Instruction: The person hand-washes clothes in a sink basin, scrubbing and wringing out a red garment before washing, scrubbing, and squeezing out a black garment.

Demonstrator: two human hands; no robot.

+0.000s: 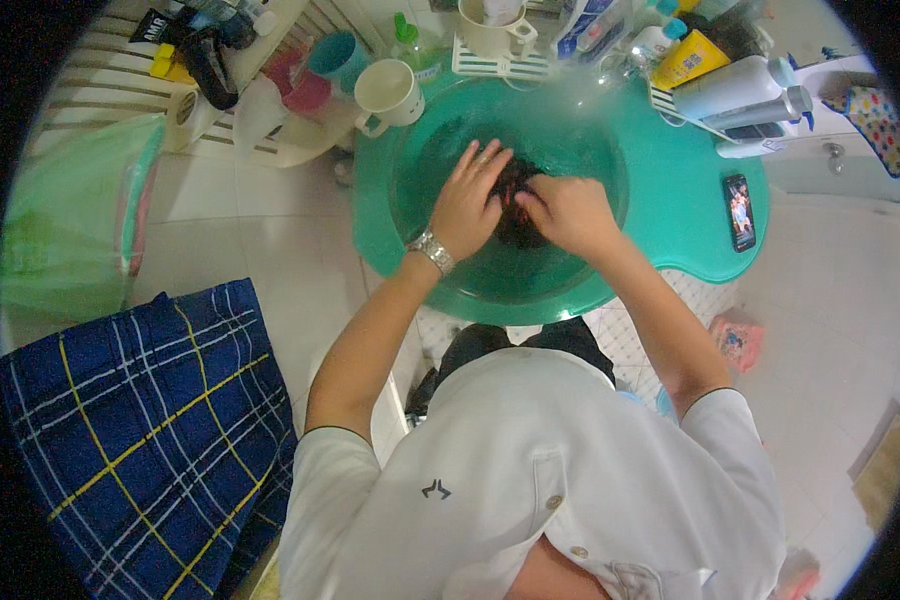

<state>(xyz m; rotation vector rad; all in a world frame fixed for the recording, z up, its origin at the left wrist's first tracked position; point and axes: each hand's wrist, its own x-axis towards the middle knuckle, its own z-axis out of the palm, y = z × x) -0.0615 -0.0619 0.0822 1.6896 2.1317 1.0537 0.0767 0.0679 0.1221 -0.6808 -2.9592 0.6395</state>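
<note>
A dark, wet bundle with red patches (523,231), probably cloth, lies in the basin of a green washbasin (690,210). Its lower part is over the basin's bottom; my hands hide some of it. My left hand (469,201), with a metal-banded watch (431,251) at the wrist, rests along the bundle's left side, fingers stretched out and slightly spread. From the right, my right hand (572,214) has its fingers curled and its thumb against the bundle, gripping it. A blurred faucet (581,101) stands at the far rim; running water cannot be made out.
A lit phone (739,213) lies on the counter's right. A cream mug (390,94) stands at the back left rim. Bottles (727,90) and a yellow tube (690,60) crowd the right rack. A blue plaid cloth (150,442) hangs at left, below a green plastic bag (75,217).
</note>
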